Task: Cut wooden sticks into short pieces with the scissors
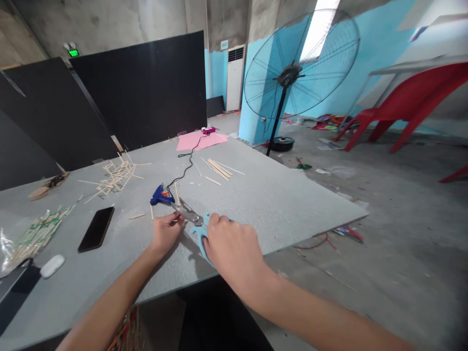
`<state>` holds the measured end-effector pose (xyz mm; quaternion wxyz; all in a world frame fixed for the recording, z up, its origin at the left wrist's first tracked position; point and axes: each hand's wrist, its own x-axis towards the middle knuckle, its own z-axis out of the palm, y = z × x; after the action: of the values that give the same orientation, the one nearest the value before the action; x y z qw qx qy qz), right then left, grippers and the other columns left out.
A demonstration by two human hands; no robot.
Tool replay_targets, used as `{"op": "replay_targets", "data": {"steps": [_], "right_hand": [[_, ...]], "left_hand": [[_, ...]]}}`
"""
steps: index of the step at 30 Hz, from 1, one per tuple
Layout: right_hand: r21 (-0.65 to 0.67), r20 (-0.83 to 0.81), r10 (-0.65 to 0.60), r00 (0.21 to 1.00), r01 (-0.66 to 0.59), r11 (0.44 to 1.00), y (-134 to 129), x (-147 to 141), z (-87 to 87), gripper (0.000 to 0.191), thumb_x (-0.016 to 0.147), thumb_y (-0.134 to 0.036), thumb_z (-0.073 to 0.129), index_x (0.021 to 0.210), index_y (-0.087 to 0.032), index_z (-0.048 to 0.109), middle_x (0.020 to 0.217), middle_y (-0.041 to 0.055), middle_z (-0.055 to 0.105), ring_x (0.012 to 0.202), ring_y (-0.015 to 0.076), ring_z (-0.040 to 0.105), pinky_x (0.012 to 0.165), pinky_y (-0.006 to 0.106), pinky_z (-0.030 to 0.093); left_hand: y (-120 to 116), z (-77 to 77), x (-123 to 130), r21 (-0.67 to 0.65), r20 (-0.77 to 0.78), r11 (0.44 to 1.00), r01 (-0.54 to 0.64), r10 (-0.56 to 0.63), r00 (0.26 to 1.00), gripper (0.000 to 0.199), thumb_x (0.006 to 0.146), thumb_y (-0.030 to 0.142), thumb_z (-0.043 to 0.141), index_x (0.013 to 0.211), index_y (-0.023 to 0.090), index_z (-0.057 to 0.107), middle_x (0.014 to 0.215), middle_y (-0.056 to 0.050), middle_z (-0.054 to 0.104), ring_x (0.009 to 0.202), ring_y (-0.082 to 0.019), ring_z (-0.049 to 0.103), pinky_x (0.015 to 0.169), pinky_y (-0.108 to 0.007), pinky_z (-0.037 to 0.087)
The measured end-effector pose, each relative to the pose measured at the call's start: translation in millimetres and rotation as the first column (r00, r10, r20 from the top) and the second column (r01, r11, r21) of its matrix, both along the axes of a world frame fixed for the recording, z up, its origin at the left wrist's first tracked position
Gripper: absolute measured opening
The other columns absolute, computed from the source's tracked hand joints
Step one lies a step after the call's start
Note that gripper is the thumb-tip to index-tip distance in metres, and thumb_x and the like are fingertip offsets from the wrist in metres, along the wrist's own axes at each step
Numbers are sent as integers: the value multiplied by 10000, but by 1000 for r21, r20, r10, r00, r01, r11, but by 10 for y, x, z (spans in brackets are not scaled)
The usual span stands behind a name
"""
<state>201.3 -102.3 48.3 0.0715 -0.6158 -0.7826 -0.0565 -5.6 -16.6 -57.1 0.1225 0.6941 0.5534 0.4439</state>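
Observation:
My right hand (236, 248) is wrapped round the light blue handles of a pair of scissors (190, 215), whose metal blades point left. Close to the blades, my left hand (166, 233) pinches the near end of a thin wooden stick (177, 194). The stick crosses the blades; whether they press on it cannot be made out. Just beyond the left hand lies a blue glue gun (161, 196) with a black cord. Short stick pieces (137, 216) lie to its left. Farther off is a small pile of flat wooden sticks (219, 169).
A tangled stick structure (119, 175) stands at the back left of the grey table (278, 204). A phone (96, 229), white case (52, 266) and bagged sticks (44, 231) lie left. Pink paper (201, 140) bears a pink socket block (208, 130). A fan (290, 75) stands beyond.

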Motion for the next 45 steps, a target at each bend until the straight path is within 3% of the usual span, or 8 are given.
{"op": "replay_targets", "data": {"steps": [7,11,17,22,28,33,38,45], "right_hand": [[49,144,-13,989,6,999,-92,-122,136,269,880,71,454,898,-132,629,751,104,691,662,236,736,509,261,467],[72,162,-8,987,-3,997,-117,-169,151,269,881,68,454,869,-136,630,707,96,668,611,224,708,472,251,413],[103,192,-38,981,18,995,-130,-210,119,278,880,76,451,876,-129,638,717,103,671,625,224,703,521,257,461],[120,227,-64,972,37,992,-144,-280,125,279,872,80,460,879,-123,652,689,96,653,589,208,659,513,254,423],[162,349,-10,937,-50,986,-113,-310,85,307,840,104,459,864,-131,654,676,63,625,554,174,607,505,244,390],[190,268,22,963,-76,979,-49,-277,-10,265,859,83,476,887,-112,653,695,83,657,573,186,651,517,239,415],[118,147,92,985,-110,987,-29,-224,-48,225,842,67,546,888,-130,646,714,74,676,617,198,696,516,226,431],[44,65,74,995,-77,996,-13,-176,-26,218,866,49,546,916,-128,663,726,91,703,642,214,731,523,228,447]], "left_hand": [[-30,25,25,25,-35,1000,-7,8,999,291,873,301,598,780,136,819,547,30,595,519,-120,489,555,-224,373],[-30,27,27,22,-24,1000,2,-1,1000,276,876,292,612,805,129,824,571,29,588,537,-116,518,573,-217,383],[-42,50,51,38,-36,999,6,-4,999,289,887,292,602,765,137,813,553,25,568,531,-114,514,555,-206,382],[-53,64,60,32,-40,999,5,-3,999,303,889,312,592,724,151,789,547,26,564,528,-116,490,548,-207,372],[-37,33,44,22,-5,1000,3,-3,1000,282,879,304,587,819,143,811,579,21,590,540,-119,483,560,-215,369],[-51,65,51,9,5,1000,-12,12,1000,290,869,316,589,715,151,772,559,27,583,537,-124,480,538,-214,350],[-49,66,42,10,-2,1000,14,-14,1000,271,867,290,598,749,141,791,601,2,661,564,-139,547,570,-221,413],[-40,38,31,23,-29,999,25,-24,999,267,877,252,590,744,141,793,604,3,657,547,-135,580,567,-219,416]]}}
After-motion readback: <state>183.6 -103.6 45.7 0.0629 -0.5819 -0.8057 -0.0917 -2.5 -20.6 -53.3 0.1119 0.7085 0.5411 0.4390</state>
